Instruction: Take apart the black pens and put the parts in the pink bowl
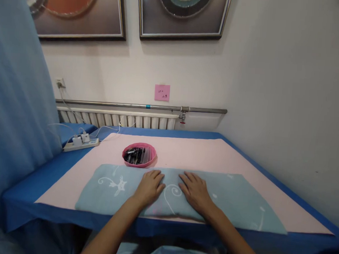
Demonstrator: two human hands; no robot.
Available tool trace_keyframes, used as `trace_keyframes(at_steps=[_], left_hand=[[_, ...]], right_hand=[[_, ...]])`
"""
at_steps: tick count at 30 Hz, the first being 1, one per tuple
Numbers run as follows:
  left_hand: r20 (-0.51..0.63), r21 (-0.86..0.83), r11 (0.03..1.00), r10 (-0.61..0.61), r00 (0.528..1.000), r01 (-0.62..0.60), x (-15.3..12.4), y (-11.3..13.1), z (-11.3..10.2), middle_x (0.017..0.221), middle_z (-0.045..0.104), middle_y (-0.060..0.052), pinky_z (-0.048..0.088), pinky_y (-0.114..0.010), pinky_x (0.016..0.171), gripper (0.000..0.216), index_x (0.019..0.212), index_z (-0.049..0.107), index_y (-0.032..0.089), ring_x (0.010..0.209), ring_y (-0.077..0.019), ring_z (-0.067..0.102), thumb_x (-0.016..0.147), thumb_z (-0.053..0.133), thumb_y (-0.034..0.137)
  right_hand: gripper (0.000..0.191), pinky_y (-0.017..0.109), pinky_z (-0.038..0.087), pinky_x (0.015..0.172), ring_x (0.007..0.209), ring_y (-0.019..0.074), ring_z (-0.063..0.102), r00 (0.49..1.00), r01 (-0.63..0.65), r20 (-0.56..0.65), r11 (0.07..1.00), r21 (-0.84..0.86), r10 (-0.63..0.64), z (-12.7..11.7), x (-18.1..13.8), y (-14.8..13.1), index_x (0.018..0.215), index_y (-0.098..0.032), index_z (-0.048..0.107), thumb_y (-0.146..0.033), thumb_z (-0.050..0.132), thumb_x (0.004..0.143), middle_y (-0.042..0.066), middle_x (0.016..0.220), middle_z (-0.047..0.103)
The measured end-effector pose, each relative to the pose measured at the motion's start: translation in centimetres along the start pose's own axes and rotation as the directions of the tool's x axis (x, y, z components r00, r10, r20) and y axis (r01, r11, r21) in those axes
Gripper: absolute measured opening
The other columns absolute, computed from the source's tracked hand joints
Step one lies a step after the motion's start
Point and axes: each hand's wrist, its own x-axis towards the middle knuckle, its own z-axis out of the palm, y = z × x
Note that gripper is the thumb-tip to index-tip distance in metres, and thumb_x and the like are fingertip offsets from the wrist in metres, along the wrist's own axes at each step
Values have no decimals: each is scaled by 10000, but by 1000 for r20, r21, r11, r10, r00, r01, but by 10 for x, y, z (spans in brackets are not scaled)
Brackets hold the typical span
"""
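Note:
A light blue towel (234,200) with white cat and swirl patterns lies folded lengthwise across the near part of the table. My left hand (150,187) rests flat on the towel's middle, fingers stretched out and holding nothing. My right hand (194,190) lies flat beside it, a little to the right, fingers also extended and holding nothing. Both palms press on the cloth. Just behind the towel stands a pink bowl (139,155) filled with several dark small items.
The table carries a pink sheet (202,154) over a blue cover (40,172). A white power strip (81,142) with plugged chargers and cables lies at the back left. A blue curtain (13,94) hangs at left; radiator and pipe run along the wall.

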Motion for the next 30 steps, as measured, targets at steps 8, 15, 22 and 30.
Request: trace_keyframes(at_steps=[8,15,22,30], left_hand=[[89,-58,997,-37,995,42,33,2,-18,1000,675,-109,412,-358,875,235,913,689,164,980,-261,580,735,545,214],[-114,-247,958,-180,977,148,131,8,-50,787,690,-69,424,-261,663,276,873,653,157,733,-182,617,829,436,322],[-497,-756,651,-510,702,-63,167,3,-91,512,420,30,318,-242,488,545,658,512,205,489,-135,415,824,262,659],[-362,-931,291,-659,660,-221,176,-16,-106,423,182,84,105,-210,420,610,505,412,196,384,-66,161,719,329,761]], right_hand=[[344,425,369,885,1081,300,525,988,-20,153,1000,23,16,-27,10,8,1063,-243,660,-244,524,747,102,1193,618],[390,315,435,778,867,218,608,994,-106,2,961,255,109,-51,94,20,821,-225,667,-352,304,886,56,865,687],[497,349,418,839,909,242,569,831,126,-485,756,642,273,-101,149,12,812,-216,617,-539,248,896,59,850,649],[512,369,376,816,843,231,522,742,392,-584,493,777,329,-93,182,-1,812,-222,599,-592,253,885,44,804,594]])
